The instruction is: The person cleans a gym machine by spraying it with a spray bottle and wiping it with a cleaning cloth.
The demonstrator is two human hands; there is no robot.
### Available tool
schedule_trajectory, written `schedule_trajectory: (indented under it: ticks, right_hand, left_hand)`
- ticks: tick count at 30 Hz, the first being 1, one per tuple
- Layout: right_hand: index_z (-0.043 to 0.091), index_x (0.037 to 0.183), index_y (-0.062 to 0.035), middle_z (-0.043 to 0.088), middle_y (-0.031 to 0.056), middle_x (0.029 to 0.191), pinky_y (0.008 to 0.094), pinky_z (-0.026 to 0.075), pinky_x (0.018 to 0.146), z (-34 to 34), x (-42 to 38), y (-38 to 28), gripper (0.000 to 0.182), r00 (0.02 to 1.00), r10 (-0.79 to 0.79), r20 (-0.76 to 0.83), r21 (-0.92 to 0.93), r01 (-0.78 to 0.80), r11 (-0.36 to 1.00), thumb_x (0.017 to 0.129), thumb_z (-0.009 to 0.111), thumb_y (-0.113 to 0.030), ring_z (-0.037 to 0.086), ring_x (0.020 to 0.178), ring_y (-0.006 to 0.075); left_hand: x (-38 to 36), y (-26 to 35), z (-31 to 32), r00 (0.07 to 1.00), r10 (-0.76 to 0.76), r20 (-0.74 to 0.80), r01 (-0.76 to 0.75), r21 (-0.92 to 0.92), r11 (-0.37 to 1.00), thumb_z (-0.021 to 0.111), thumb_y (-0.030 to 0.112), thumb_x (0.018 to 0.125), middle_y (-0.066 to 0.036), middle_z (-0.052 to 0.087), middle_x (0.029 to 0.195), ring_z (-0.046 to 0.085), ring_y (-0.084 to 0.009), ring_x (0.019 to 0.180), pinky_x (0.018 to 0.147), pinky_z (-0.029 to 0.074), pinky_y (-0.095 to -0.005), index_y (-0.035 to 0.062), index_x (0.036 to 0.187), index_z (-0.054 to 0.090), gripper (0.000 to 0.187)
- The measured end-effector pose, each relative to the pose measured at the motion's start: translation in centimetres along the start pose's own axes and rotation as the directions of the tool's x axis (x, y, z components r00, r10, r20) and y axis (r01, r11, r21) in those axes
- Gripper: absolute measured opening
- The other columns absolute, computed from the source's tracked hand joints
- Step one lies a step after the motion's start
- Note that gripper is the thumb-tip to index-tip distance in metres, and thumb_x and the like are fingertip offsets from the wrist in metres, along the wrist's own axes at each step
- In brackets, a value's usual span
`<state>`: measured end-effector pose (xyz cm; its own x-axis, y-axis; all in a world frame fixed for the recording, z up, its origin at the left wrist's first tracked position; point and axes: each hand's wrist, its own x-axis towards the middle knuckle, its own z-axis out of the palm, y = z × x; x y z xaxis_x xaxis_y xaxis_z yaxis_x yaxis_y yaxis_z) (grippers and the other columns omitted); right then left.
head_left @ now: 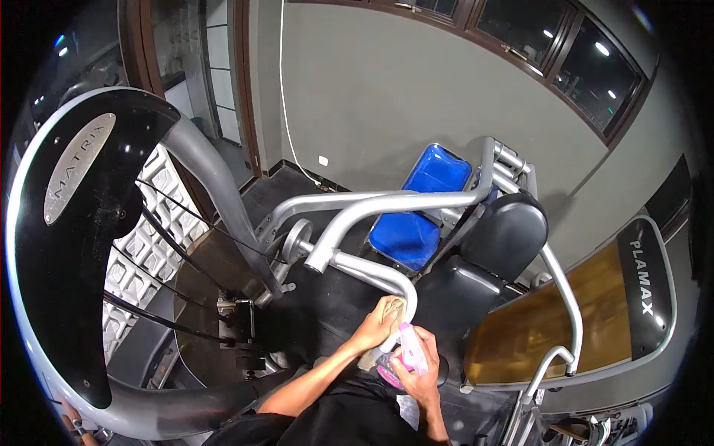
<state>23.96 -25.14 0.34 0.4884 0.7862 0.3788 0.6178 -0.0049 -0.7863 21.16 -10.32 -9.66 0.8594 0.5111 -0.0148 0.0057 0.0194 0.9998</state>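
My left hand [376, 327] is closed around a pale cloth [398, 306], pressed against the bent silver tube [372, 269] of a gym machine. Just right of it, my right hand [421, 364] grips a spray bottle [413, 349] with a pink and white head. The bottle's body is partly hidden by the fingers, and a pink and dark label shows below. Its nozzle points towards the tube and my left hand.
A black padded seat [462, 291] and backrest [508, 234] stand to the right. Behind are blue chairs [439, 171]. A black MATRIX tower [74, 223] with cables rises at left; a PLAMAX panel [550, 320] stands at right. Silver arms [401, 202] cross the middle.
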Motion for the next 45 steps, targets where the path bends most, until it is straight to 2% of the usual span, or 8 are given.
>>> schedule_trajectory:
  ticks: [8,11,14,20,31,38,42,45]
  right_hand:
    - [0.058,0.11,0.0035,0.064,0.0048,0.079,0.0256,0.049,0.066,1.5,3.2,-1.9,0.026,0.93,0.29,0.224,0.247,-0.342,0.907,0.086,0.062,-0.007,0.06,0.069,0.0098]
    - [0.058,0.108,0.0016,0.065,0.0058,0.081,0.0262,0.051,0.063,3.1,4.2,-1.7,0.025,0.904,0.326,0.278,0.289,-0.402,0.869,0.085,0.063,-0.008,0.063,0.067,0.0107]
    - [0.06,0.102,0.0011,0.065,0.0054,0.08,0.026,0.052,0.059,5.0,5.1,-1.4,0.02,0.926,0.28,0.253,0.33,-0.355,0.875,0.085,0.063,-0.008,0.063,0.063,0.0097]
    - [0.061,0.091,0.0,0.063,0.0053,0.065,0.0257,0.049,0.053,7.6,6.4,-2.2,0.01,0.943,0.249,0.22,0.277,-0.305,0.911,0.085,0.062,-0.008,0.061,0.054,0.0103]
    - [0.058,0.09,-0.0006,0.062,0.0181,0.068,0.0341,0.05,0.061,9.9,7.0,-0.9,0.019,0.954,0.257,0.155,0.125,-0.277,0.953,0.082,0.065,-0.016,0.068,0.068,0.0276]
    - [0.061,0.093,0.0,0.063,0.0074,0.061,0.0274,0.049,0.051,10.5,6.9,-0.3,0.017,0.978,0.173,0.118,0.074,-0.183,0.98,0.085,0.064,-0.014,0.063,0.053,0.012]
    - [0.06,0.091,-0.0011,0.063,0.0094,0.063,0.0284,0.049,0.052,10.0,7.1,-1.2,0.015,0.957,0.259,0.132,0.148,-0.278,0.949,0.085,0.064,-0.014,0.064,0.054,0.0138]
    - [0.059,0.089,-0.0029,0.063,0.0108,0.062,0.0299,0.05,0.053,9.8,6.8,-1.1,0.015,0.954,0.275,0.124,0.185,-0.294,0.938,0.084,0.064,-0.016,0.065,0.054,0.0162]
  left_hand:
    - [-2.7,-1.2,-3.2,0.976,0.035,0.214,0.012,-0.211,0.977,0.05,0.011,0.094,-0.017,0.045,0.133,0.043,-0.0239,0.127,0.105,0.034,-0.0343,0.0021,0.134,0.031,0.046]
    - [-4.1,-2.3,-5.2,0.933,-0.335,-0.131,0.226,-0.51,0.83,0.044,0.025,0.098,-0.014,0.055,0.112,0.058,-0.0226,0.098,0.085,0.049,-0.0358,0.0024,0.126,0.041,0.037]
    - [-3.7,-5.5,-8.8,0.885,-0.327,-0.33,-0.059,-0.778,0.626,0.038,0.036,0.099,-0.014,0.061,0.096,0.062,-0.0226,0.078,0.072,0.054,-0.0335,0.0016,0.114,0.049,0.039]
    - [-1.3,-4.6,-11.7,0.717,-0.277,-0.64,-0.501,-0.749,0.434,0.034,0.032,0.101,-0.01,0.05,0.122,0.057,-0.0242,0.102,0.085,0.051,-0.0406,0.0171,0.134,0.029,0.037]
    - [-0.6,-3.6,-11.1,0.756,-0.233,-0.612,-0.5,-0.769,0.398,0.031,0.032,0.101,-0.008,0.051,0.119,0.056,-0.0253,0.102,0.092,0.047,-0.0429,0.0197,0.136,0.032,0.037]
    - [-0.3,-3.6,-10.7,0.72,-0.284,-0.633,-0.495,-0.756,0.428,0.035,0.03,0.101,-0.01,0.05,0.123,0.055,-0.0247,0.104,0.092,0.047,-0.0426,0.0187,0.137,0.032,0.037]
    - [0.7,-2.2,-10.2,0.453,0.086,-0.887,-0.269,-0.044,0.962,0.038,0.015,0.099,-0.017,0.031,0.144,0.029,-0.0297,0.135,0.111,0.02,-0.0362,0.0056,0.143,0.025,0.047]
    - [1.9,-1.2,-11.1,0.464,0.422,-0.779,-0.175,0.386,0.906,0.042,0.001,0.087,-0.023,0.035,0.139,0.027,-0.0415,0.134,0.111,0.022,-0.042,0.0046,0.135,0.043,0.048]
